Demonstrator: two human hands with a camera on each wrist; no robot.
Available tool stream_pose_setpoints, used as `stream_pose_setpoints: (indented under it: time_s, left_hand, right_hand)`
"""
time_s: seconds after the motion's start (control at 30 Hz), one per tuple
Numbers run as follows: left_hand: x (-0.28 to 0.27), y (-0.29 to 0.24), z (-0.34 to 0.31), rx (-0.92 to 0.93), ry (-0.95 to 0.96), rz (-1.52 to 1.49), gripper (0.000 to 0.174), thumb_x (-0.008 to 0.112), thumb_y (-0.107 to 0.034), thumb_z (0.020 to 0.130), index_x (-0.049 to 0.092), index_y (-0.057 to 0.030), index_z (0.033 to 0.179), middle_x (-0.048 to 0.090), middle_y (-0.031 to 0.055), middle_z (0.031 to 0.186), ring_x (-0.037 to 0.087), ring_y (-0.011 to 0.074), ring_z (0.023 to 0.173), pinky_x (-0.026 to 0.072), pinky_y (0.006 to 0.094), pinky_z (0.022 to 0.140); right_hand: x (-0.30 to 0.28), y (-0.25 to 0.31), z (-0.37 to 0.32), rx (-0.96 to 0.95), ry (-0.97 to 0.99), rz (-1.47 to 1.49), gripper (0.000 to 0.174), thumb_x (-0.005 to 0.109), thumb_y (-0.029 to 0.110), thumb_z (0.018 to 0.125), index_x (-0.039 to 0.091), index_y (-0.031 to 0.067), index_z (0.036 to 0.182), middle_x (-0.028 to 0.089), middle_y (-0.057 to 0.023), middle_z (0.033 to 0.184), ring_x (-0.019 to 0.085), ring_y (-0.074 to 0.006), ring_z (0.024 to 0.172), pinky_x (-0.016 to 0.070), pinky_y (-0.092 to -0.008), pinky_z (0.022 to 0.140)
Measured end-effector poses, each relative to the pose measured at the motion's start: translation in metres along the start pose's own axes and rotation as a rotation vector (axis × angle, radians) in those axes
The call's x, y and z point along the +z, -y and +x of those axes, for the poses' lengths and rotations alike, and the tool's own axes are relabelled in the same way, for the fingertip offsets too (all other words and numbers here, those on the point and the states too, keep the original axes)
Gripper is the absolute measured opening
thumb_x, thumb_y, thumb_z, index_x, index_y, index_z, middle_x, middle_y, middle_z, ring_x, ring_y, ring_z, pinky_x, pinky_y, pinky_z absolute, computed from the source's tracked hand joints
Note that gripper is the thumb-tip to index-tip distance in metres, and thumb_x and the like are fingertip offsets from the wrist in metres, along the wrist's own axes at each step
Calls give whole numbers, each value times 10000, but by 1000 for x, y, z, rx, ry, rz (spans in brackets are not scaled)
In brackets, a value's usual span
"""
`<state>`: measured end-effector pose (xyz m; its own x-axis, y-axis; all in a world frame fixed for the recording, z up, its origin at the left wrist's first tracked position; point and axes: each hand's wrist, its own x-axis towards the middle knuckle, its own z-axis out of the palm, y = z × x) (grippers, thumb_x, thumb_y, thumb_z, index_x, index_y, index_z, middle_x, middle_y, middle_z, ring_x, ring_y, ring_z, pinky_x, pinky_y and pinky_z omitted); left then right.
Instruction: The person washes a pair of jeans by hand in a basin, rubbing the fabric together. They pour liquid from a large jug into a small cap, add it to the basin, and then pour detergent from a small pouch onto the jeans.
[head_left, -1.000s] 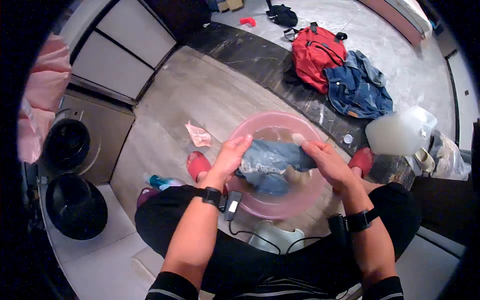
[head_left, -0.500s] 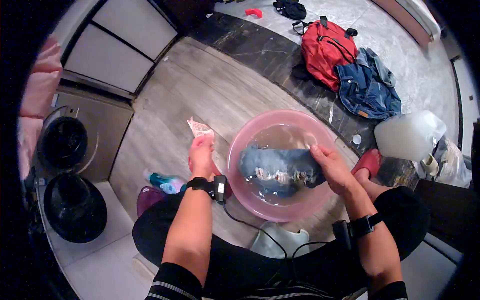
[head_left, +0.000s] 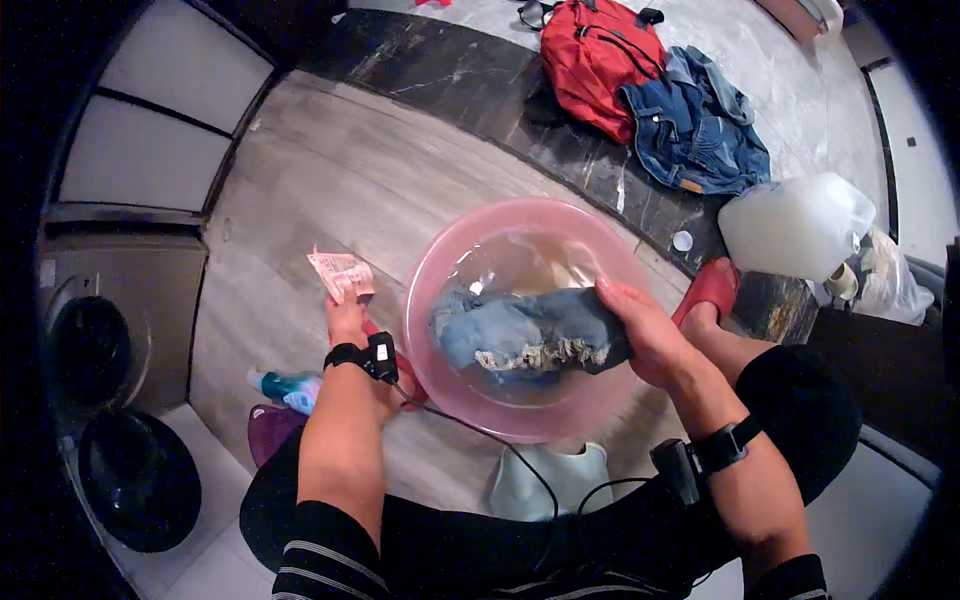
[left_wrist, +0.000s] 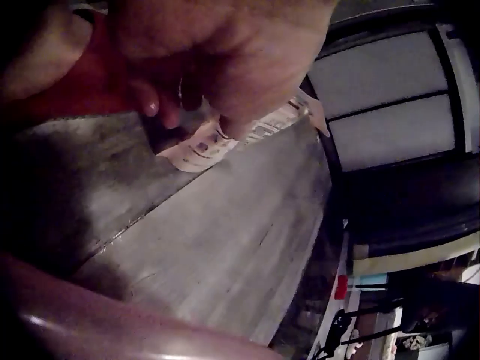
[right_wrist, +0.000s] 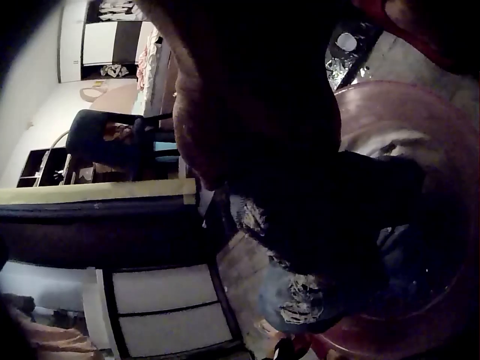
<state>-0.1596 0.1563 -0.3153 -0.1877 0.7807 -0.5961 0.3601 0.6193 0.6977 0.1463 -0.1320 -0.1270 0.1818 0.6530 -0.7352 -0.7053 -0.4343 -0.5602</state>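
Near the basin's left side, my left hand pinches a small pink packet with printing on it. The left wrist view shows the fingers curled over the packet, close above the wood-look floor. My right hand grips one end of wet, ripped blue jeans, thumb on top. The frayed tears face up, and the rest of the jeans hangs into cloudy water in the pink basin. In the right wrist view, the torn denim shows below the dark hand.
A red backpack and a denim garment lie beyond the dark stone strip. A white jug stands at right. By my left leg lies a bottle with a teal part; a pale stool sits before me.
My left hand has let go of the jeans, moved left and taken hold of the pink packet. My right hand still holds the jeans, now lowered over the basin. The head view has shifted.
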Motion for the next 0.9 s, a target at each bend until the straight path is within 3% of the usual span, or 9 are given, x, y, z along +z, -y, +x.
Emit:
stream_pose_setpoints:
  time_s: [0.13,0.27,0.3,0.4,0.5,0.6,0.77,0.9]
  left_hand:
    - [-3,10,19,-38,95,-76,356,576,-269,910,499,-131,1229,606,35,934,544,164,674,383,321,444]
    - [2,0,7,-62,-56,12,355,531,-326,928,568,-69,1171,619,65,1008,556,172,850,434,338,538]
    - [3,1,14,100,-164,34,402,543,-378,916,580,-15,1085,651,98,882,582,190,659,444,315,488]
    - [-7,-2,7,202,-150,107,413,560,-384,908,590,-4,1068,646,90,865,573,177,646,455,331,506]
    - [-24,-35,-9,135,-18,181,398,536,-324,932,592,30,1106,637,83,918,575,149,744,470,319,656]
    - [-31,-70,-33,433,80,25,413,571,-338,914,600,21,1115,639,58,917,577,123,779,470,297,690]
    - [-53,-144,-60,563,310,372,413,587,-358,906,620,2,1104,634,6,897,559,98,812,457,264,705]
    - [-52,-202,-148,776,537,573,312,547,-276,936,635,-25,1101,620,-28,897,533,69,805,446,237,721]
  right_hand:
    - [-6,-7,7,5,-27,40,310,512,372,942,618,83,976,649,4,850,603,-98,703,496,-254,640]
    - [-9,-8,7,24,-45,41,332,490,379,950,624,78,983,655,0,854,611,-103,701,499,-255,637]
    - [-8,-6,6,36,-46,36,345,478,385,954,624,75,989,658,-2,858,613,-106,702,500,-256,640]
    - [0,0,1,44,-39,-25,397,430,412,965,620,66,1015,659,-26,906,620,-134,755,503,-281,700]
    - [3,2,3,65,-80,-43,432,405,432,965,616,60,1029,653,-53,951,614,-161,834,490,-311,775]
    - [-2,1,2,-20,13,3,387,486,404,944,591,56,1079,647,-44,972,624,-144,845,507,-302,775]
    - [-4,-4,5,-49,-28,-43,401,458,416,947,605,58,1052,647,-51,960,601,-174,846,476,-316,782]
    - [-5,-10,4,-61,-34,-5,391,485,419,937,609,60,1029,645,-50,948,602,-175,831,477,-323,773]
